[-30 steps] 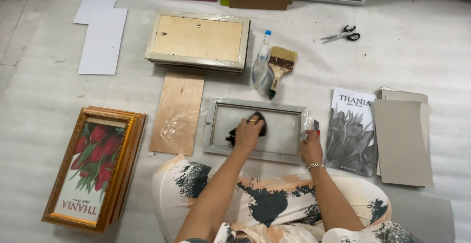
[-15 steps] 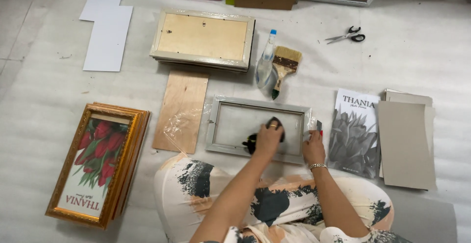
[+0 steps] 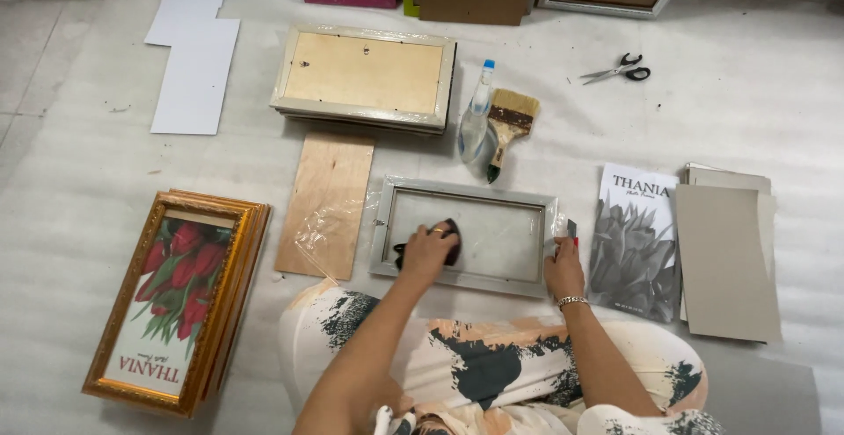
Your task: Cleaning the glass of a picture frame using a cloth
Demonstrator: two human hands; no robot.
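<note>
A silver-grey picture frame (image 3: pixel 464 190) lies face down on the floor in front of my knees, its glass showing. My left hand (image 3: pixel 428 251) presses a dark cloth (image 3: pixel 449 230) onto the glass near the frame's left end. At the frame's right edge my right hand (image 3: pixel 563 267) grips the rim and holds a small dark tool beside it.
A plywood backing board (image 3: pixel 327 203) with clear plastic film lies left of the frame. A stack of gold frames (image 3: pixel 180 299) with a tulip print sits at far left. Behind are a stack of pale frames (image 3: pixel 366 75), spray bottle (image 3: pixel 475 119), paintbrush (image 3: pixel 507 121), scissors (image 3: pixel 617 68). Grey print (image 3: pixel 635 242) and cardboard sheets (image 3: pixel 725 257) lie right.
My left hand has slid the dark cloth leftward and slightly toward me across the glass. My right hand stays at the frame's right edge.
</note>
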